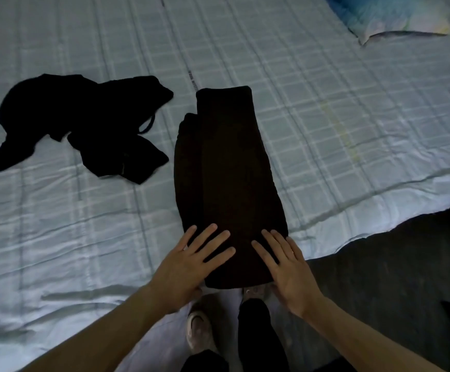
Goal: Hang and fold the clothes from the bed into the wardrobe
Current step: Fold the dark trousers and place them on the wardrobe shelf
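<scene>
Folded dark garment (226, 170) lies in a long narrow strip on the bed (325, 116), running away from us, its near end at the mattress edge just above our feet. Both of our hands rest on that near end. Our left hand (191, 261) lies flat on the left part, fingers straight and spread, so the grip is wide and holds nothing. Our right hand (285, 267) lies flat along the right border, fingers straight and close together, its grip likewise wide. We cannot tell where the left thumb sits, as the palm hides it. To the left of the strip, apart from it, a crumpled heap of black clothes (79, 122) sprawls on the checked sheet, a thin strap looping out of it. A pale pillow (395, 17) with blue print lies at the far right corner, well apart from the garment. Right of the bed edge we see dark floor (392, 264). Below our hands stand our light shoes (199, 328) and dark trouser legs (256, 323). Nothing lies on top of the folded strip except our hands.
</scene>
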A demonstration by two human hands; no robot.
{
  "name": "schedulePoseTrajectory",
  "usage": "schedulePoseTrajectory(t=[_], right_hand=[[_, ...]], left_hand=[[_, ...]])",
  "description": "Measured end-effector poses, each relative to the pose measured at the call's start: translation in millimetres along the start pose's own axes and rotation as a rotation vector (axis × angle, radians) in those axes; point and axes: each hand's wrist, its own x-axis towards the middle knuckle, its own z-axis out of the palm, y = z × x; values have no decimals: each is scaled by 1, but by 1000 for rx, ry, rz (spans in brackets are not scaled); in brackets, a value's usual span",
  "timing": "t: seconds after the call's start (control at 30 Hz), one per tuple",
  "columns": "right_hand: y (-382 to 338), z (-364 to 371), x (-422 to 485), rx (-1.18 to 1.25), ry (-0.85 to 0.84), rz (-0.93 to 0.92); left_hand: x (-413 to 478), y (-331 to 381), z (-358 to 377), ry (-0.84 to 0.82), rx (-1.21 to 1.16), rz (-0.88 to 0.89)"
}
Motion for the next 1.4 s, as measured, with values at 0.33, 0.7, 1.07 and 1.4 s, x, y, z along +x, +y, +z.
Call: schedulePoseTrajectory(t=[0.33, 0.7, 1.07, 1.4], right_hand=[[11, 16, 2, 108, 138, -21], [-51, 28, 10, -8, 234, -120], [-51, -43, 41, 80, 317, -28], [-11, -157, 148, 64, 322, 13]], left_hand=[[28, -46, 1, 82, -50, 120], [103, -136, -30, 69, 146, 96], [99, -150, 7, -98, -12, 35], [106, -179, -14, -238, 45, 37]])
